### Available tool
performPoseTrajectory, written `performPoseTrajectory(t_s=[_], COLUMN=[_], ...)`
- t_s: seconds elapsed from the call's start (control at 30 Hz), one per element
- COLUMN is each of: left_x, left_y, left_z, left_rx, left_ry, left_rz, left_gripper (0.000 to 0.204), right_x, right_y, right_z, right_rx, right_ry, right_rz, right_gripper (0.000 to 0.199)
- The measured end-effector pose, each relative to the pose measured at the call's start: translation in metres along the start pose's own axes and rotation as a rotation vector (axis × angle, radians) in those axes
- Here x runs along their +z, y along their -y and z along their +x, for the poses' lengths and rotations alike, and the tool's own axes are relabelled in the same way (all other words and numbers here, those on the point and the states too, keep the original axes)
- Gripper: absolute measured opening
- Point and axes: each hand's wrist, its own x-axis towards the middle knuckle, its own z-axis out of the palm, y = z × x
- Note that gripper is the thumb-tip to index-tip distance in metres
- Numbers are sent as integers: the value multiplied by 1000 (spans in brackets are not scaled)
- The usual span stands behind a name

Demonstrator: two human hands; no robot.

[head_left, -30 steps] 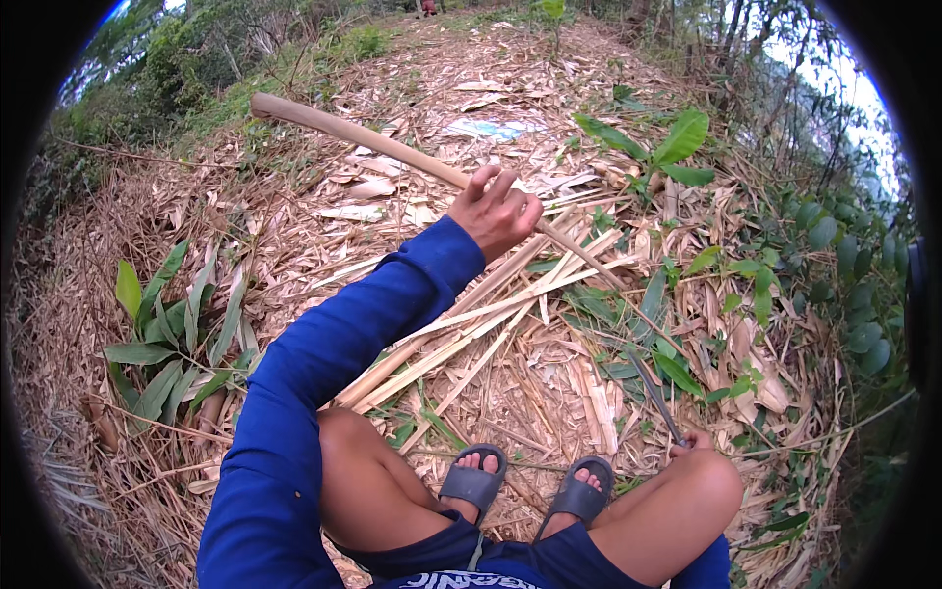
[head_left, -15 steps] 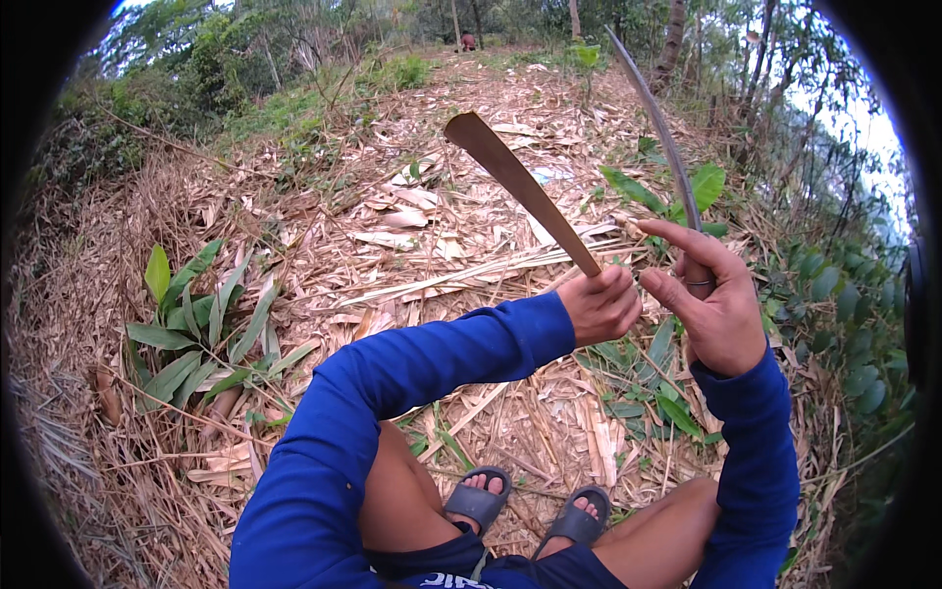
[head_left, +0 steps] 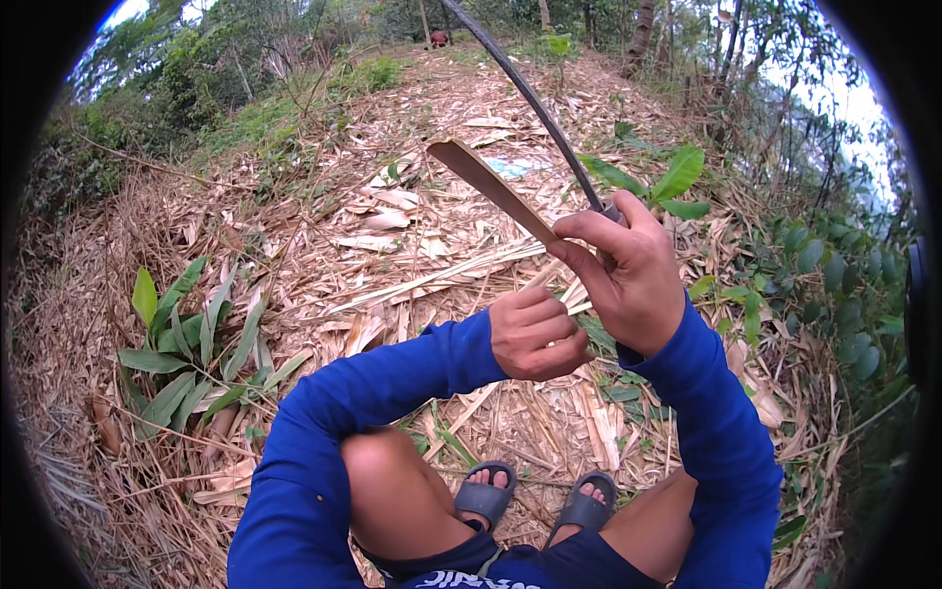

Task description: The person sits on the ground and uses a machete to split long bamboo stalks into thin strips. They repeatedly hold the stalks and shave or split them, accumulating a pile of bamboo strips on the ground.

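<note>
My right hand (head_left: 633,270) is closed around the grip of a knife with a long, dark, curved blade (head_left: 535,103). Its thumb and index finger also pinch the lower end of a flat brown strip (head_left: 491,187), which looks like dry bamboo or bark. Strip and blade both point up and to the left, the blade behind and rising farther. Just below and left of the right hand, my left hand (head_left: 538,334) is curled into a fist, knuckles up. What it holds, if anything, is hidden.
Dry husks and pale split strips (head_left: 442,275) cover the ground. A broad-leaved green plant (head_left: 191,339) grows at the left, another (head_left: 677,177) beyond my right hand. Leafy bushes (head_left: 844,304) line the right side. My sandalled feet (head_left: 486,496) are below my hands. A reddish shape (head_left: 438,39) shows far off.
The brown strip has passed from my left hand to my right thumb and index finger. My right hand and the knife moved left, the blade tilting further left; my left hand drew down and left.
</note>
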Motion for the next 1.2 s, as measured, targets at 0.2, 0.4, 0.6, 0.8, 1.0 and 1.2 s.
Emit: performPoseTrajectory(t_s=[0.2,0.4,0.6,0.8,1.0,1.2], left_x=[-53,-60,-66,-80,-89,-89], left_y=[33,34,43,-6,-23,-28], left_z=[41,87,66,59,36,29], left_rx=[-625,-727,-609,-633,-711,-770], left_ry=[-860,-891,-992,-916,-800,-810], left_rz=[-616,-920,-1037,-1101,-1236,-1140], left_gripper=[74,34,40,71,56,50], right_x=[-4,5,34,82,95,136], right_y=[-5,-22,-5,4,27,-61], right_z=[3,-13,-104,-178,-183,-257], right_rx=[61,91,708,928,759,1095], right_ry=[82,42,-258,-197,-140,-103], right_rz=[101,238,313,224,280,19], right_gripper=[13,57,39,25,28,28])
